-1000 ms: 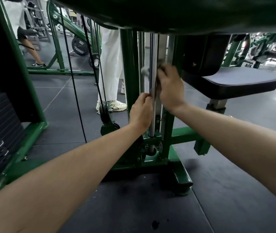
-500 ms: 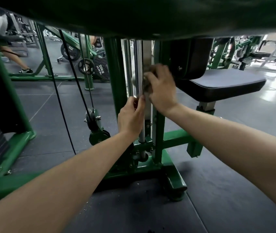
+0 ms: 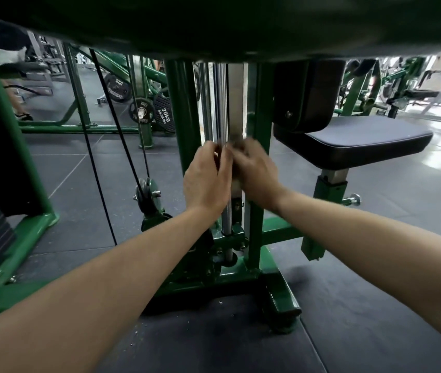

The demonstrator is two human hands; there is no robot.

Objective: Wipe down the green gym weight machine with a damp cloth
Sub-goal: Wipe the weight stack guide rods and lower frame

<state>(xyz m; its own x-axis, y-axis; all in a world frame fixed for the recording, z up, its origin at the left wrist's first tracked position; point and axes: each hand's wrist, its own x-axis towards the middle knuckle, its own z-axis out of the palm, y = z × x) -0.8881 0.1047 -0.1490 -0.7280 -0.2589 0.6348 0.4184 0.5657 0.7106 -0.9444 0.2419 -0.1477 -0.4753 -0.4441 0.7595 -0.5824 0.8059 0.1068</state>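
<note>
The right hand (image 3: pixel 254 170) has slid down the upright polished steel guide rod (image 3: pixel 223 103) of the green gym weight machine (image 3: pixel 184 109) and now meets the left hand (image 3: pixel 205 179) at mid-height, both curled round the rod. The pale damp cloth (image 3: pixel 236 181) shows only as a sliver between the hands, seemingly bunched under the right fingers. This suggests the rod's upper stretch is wiped, with the lower part down to the machine's base still to do.

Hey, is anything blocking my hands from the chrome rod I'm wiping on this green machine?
Nothing visible. The left hand and right hand are already at the chrome rod, side by side; the cloth itself is barely visible between them.
</note>
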